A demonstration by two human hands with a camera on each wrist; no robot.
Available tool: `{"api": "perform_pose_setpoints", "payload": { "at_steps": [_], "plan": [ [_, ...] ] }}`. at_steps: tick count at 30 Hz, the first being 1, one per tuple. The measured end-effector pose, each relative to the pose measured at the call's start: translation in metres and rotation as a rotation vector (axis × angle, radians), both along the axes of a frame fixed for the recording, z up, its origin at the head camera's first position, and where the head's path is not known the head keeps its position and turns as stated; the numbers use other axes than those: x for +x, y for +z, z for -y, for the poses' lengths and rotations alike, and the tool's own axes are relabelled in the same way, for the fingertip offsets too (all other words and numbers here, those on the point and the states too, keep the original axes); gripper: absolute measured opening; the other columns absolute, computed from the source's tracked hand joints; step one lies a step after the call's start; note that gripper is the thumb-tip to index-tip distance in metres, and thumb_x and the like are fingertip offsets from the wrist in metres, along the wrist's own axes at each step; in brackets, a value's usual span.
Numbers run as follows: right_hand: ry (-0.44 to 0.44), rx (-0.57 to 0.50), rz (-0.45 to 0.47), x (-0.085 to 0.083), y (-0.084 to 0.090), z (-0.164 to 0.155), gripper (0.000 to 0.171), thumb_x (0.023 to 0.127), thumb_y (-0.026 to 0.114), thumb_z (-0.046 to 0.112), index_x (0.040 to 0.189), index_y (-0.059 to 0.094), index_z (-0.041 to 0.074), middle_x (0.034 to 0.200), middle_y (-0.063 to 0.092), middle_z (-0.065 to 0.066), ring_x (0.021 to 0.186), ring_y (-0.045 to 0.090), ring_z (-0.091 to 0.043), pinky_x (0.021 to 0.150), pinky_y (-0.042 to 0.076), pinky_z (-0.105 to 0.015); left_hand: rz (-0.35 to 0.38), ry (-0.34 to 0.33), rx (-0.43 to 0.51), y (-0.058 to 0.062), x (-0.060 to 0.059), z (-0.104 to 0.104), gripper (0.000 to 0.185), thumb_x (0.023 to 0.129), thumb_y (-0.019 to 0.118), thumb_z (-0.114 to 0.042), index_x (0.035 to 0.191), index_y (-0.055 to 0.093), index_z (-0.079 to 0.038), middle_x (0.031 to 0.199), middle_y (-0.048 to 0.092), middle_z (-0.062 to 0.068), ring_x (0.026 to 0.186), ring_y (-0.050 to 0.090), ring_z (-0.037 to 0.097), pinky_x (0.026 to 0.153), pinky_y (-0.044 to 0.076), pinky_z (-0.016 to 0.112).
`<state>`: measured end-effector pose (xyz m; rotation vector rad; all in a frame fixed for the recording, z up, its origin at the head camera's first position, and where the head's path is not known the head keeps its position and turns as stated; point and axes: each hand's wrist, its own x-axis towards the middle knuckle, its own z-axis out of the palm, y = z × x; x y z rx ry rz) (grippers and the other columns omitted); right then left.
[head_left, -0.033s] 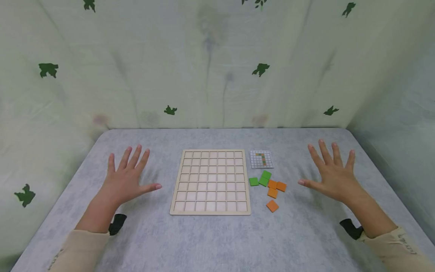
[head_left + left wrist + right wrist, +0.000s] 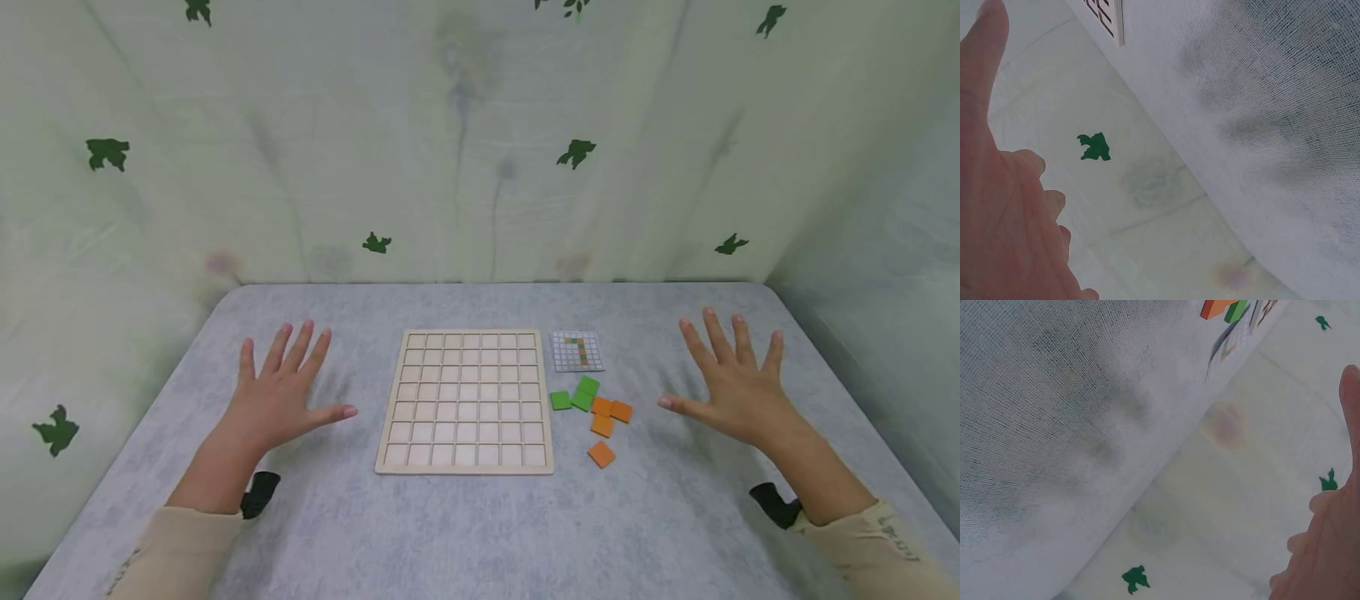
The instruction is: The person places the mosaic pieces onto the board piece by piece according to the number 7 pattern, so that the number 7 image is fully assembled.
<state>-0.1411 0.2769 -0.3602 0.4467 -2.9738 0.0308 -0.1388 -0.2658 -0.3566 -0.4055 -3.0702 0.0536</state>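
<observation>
The head camera looks forward and down from above the near edge of the counter (image 2: 480,533), taking in its whole top and the backdrop behind. Each wrist camera sits low and close over the cloth, aimed across it toward the backdrop. The right wrist view shares the orange tiles (image 2: 1215,307); the left shares the board's edge (image 2: 1119,22).

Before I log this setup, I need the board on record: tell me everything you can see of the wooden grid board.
The wooden grid board is a pale, light-wood square tray with a raised rim, divided by thin ribs into seven rows and seven columns of shallow square cells. Every cell is empty. It lies flat at the middle of the grey cloth-covered table, edges roughly square to the viewer. Neither hand touches it: the left hand and right hand are spread apart on either side. Green and orange tiles lie just off its right edge.
</observation>
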Motion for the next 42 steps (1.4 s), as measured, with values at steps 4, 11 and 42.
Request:
{"api": "perform_pose_setpoints", "payload": {
  "at_steps": [4, 11, 42],
  "plan": [
    [0.001, 0.003, 0.002, -0.001, -0.001, 0.0, 0.105, 0.074, 0.051, 0.069, 0.145, -0.009, 0.02, 0.147, -0.017, -0.013, 0.127, -0.026, -0.032, 0.087, -0.025, -0.057, 0.01, 0.001, 0.0, 0.002, 0.001, -0.001, 0.109, 0.07, 0.04, -0.079, 0.145, 0.004, -0.008, 0.149, -0.005, 0.015, 0.133, -0.007, 0.036, 0.093, -0.02, 0.056],
    [0.024, -0.002, -0.034, -0.001, 0.0, 0.001, 0.106, 0.073, 0.053, 0.068, 0.145, -0.009, 0.019, 0.148, -0.011, -0.016, 0.128, -0.023, -0.034, 0.088, -0.021, -0.06, -0.001, -0.013, -0.01, 0.004, 0.002, -0.001, 0.109, 0.07, 0.04, -0.079, 0.145, 0.004, -0.009, 0.149, -0.005, 0.015, 0.133, -0.008, 0.035, 0.093, -0.02, 0.056],
    [0.168, -0.616, 0.274, -0.004, -0.045, 0.026, 0.094, 0.073, 0.073, 0.033, 0.143, 0.016, 0.004, 0.14, 0.023, -0.022, 0.12, 0.03, -0.04, 0.09, 0.029, -0.057, 0.043, -0.175, 0.488, -0.046, 0.012, -0.031, 0.125, 0.058, 0.072, -0.061, 0.145, 0.001, -0.006, 0.149, 0.006, 0.013, 0.133, 0.01, 0.03, 0.1, 0.019, 0.05]
  ]
}}
